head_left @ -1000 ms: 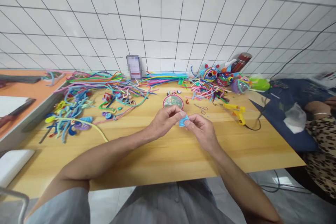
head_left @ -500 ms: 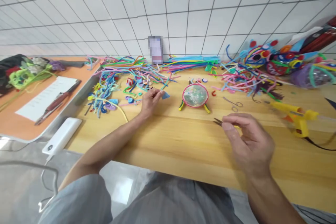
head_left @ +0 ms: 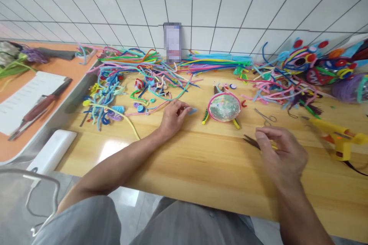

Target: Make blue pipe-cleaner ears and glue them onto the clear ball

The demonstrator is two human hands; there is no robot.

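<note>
My left hand [head_left: 174, 116] is closed in a pinch on a small blue piece [head_left: 192, 111] that pokes out past the fingertips, just above the wooden table. In my right hand [head_left: 283, 155], thumb and fingers grip a dark two-pointed tool [head_left: 252, 141]; a bit of yellow shows behind the fingers, and its exact kind is hidden. Between the hands lies a round, cloudy disc with a pink rim [head_left: 224, 107]. Under it, yellow-and-green handles [head_left: 205, 116] stick out, apparently those of pliers. Small scissors [head_left: 266, 116] rest beyond my right hand.
Pipe cleaners [head_left: 138, 59] are heaped along the tiled wall, where a phone [head_left: 173, 42] leans. A yellow glue gun [head_left: 339, 134] lies at right, below colourful crafted figures [head_left: 301, 59]. At left are a white power bank [head_left: 53, 151] and a red-handled knife-like tool [head_left: 40, 109] on paper.
The view has shifted, so the table's things sit elsewhere in the picture. My left hand has come nearer the pink-rimmed disc with the blue piece. My right hand keeps its hold on the dark tool.
</note>
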